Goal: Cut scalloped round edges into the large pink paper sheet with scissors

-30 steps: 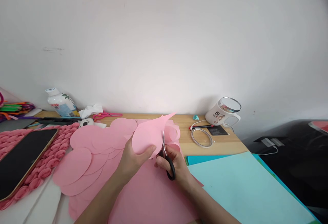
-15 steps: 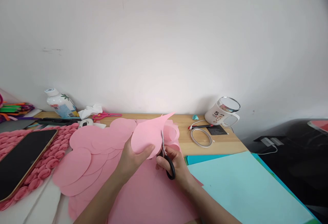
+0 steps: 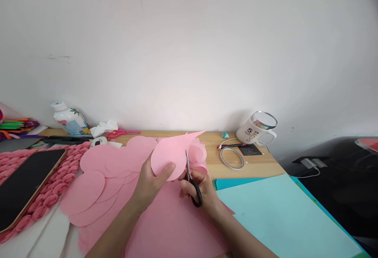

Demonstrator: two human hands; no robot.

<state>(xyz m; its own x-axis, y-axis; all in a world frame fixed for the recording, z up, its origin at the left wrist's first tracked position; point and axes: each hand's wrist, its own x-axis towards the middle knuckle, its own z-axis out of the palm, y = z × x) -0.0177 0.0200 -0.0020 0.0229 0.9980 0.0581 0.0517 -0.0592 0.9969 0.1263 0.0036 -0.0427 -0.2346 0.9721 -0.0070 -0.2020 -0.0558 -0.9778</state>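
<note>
Find paper pinched in left hand, with thumb on the near face, immediately left of the scissors; cannot tell the lie of the fingers behind it. Find the scissors held in right hand, with blades apparently near together. Note long axis of the scissors: from handle away from the body, with tips leaning slightly left, overlapping the right part of the paper. Record right hand as nearer to the blades, left hand as further off. Observe a pointed tail of paper beyond and right of the scissors. Log discs left of the scissors, pink sheet on their near side, mug beyond and right
</note>
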